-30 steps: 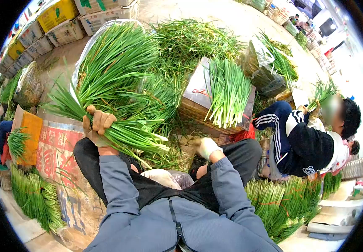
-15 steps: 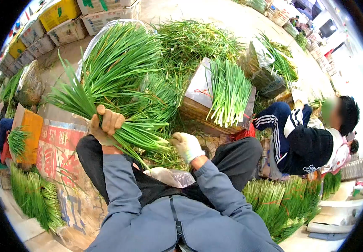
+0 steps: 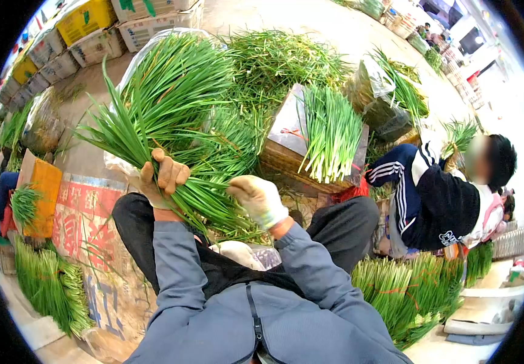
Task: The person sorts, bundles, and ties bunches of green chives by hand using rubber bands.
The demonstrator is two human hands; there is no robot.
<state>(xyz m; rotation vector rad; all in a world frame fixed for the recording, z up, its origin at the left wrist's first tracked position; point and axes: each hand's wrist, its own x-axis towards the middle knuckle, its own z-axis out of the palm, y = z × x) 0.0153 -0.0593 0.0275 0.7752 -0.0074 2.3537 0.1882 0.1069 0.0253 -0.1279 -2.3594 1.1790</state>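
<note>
My left hand (image 3: pixel 163 177), in a tan-stained glove, is closed round a bunch of garlic chives (image 3: pixel 204 197); the leaf tips fan out to the upper left and the stem ends point to the lower right. Beside the stem end, my right hand (image 3: pixel 259 199) has its gloved fingers curled and pressed together; what they pinch, if anything, is too small to make out. Just beyond my left hand lies a large pile of garlic chives (image 3: pixel 177 85) on a pale plastic sheet. A neat bundle of garlic chives (image 3: pixel 333 133) rests on a box (image 3: pixel 283 124) ahead to the right.
Loose leaves (image 3: pixel 283 57) are heaped beyond the box. Tied bundles (image 3: pixel 407 288) stand at the lower right, with more bundles (image 3: pixel 49 285) at the lower left. A co-worker (image 3: pixel 444 200) sits close on the right. Stacked crates (image 3: pixel 92 30) line the upper left.
My right hand has lifted slightly and moved left along the stems. My left hand has shifted a little right and up with the bunch. The co-worker now holds up some green leaves.
</note>
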